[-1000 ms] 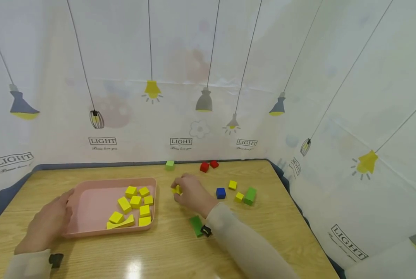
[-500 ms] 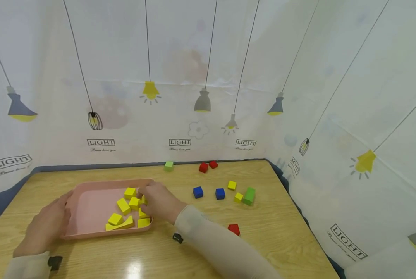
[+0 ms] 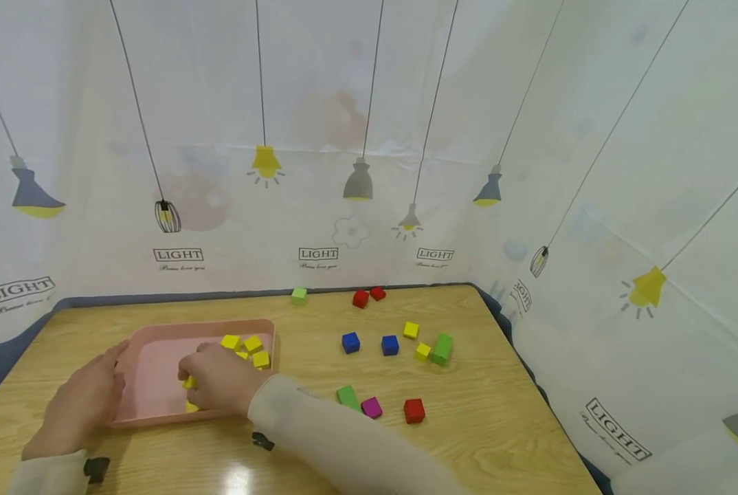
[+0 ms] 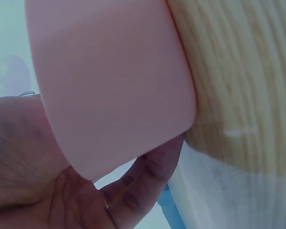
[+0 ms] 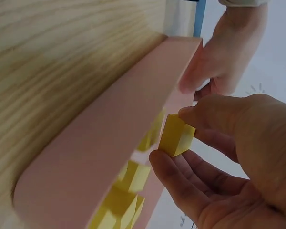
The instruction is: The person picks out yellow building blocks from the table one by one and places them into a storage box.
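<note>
My right hand [image 3: 220, 379] is over the front part of the pink tray [image 3: 148, 331]. Between thumb and fingertips it pinches a yellow block [image 5: 175, 135], seen best in the right wrist view. Several other yellow blocks [image 3: 253, 344] lie in the tray around that hand, which covers some of them in the head view. At the tray's left end, my left hand [image 3: 83, 402] grips the wall. The left wrist view has its fingers [image 4: 155, 167] bent against the tray's lower corner.
Right of the tray on the wooden table [image 3: 468, 426] are two blue cubes [image 3: 390, 345], two yellow cubes [image 3: 411, 330], green blocks [image 3: 442, 349], a magenta block [image 3: 372, 407] and a red cube [image 3: 414, 410]. Two red blocks [image 3: 361, 298] and a light green cube [image 3: 299, 296] sit along the back edge.
My right hand has moved left from the table, over the tray's right side, to the tray's front middle, holding a yellow block. The left hand stays at the tray's left end.
</note>
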The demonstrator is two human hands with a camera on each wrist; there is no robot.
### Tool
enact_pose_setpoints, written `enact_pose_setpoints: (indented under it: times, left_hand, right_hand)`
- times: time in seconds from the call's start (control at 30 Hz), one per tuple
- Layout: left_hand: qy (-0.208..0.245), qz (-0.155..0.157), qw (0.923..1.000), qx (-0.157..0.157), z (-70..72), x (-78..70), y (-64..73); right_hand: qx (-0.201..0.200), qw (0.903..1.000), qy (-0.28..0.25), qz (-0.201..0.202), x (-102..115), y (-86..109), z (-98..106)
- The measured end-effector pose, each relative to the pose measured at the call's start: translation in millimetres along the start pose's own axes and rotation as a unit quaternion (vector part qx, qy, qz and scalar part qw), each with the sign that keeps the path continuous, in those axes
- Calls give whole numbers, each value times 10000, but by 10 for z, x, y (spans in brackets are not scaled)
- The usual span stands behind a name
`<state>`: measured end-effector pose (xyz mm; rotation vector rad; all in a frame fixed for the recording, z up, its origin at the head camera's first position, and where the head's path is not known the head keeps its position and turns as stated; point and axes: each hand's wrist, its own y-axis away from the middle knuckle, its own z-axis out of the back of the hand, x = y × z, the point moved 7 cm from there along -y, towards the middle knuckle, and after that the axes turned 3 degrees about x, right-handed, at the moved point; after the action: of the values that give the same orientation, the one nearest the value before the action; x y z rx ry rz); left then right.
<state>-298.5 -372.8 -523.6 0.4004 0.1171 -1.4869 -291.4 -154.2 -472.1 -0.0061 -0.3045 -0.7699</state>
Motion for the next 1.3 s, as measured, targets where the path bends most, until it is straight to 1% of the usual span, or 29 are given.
enact_pose_setpoints:
  times: [0.17,0.33,0.47,0.6,0.8,1.13,1.3]
  left_hand:
    - [66,2,10000,61,-6,18,-3]
    - [100,25,9999,103,-15,7,-6]
    - [52,54,9999,77,-6,-3,-14]
    - [49,74,9999,46,-6,2,-27]
    - [95,154,9998,98,-17,13,-31]
    - [-5,-32,10000,32,6,-18,9]
    - [-25,-86,9999,-67,26,-24,27]
  right_hand:
    - [154,9987,377,290,212,-130,-82]
    - [283,9984,334,355,303,-189,-129]
    - [260,9972,505,480,353,-204,-144]
    - [260,9968,562,508,372,-211,-142]
    - [397,9964,619,425,383,-217,-175]
    - [327,9959,649,535,411,-180,-171]
    - [405,9971,436,467,397,-165,-156]
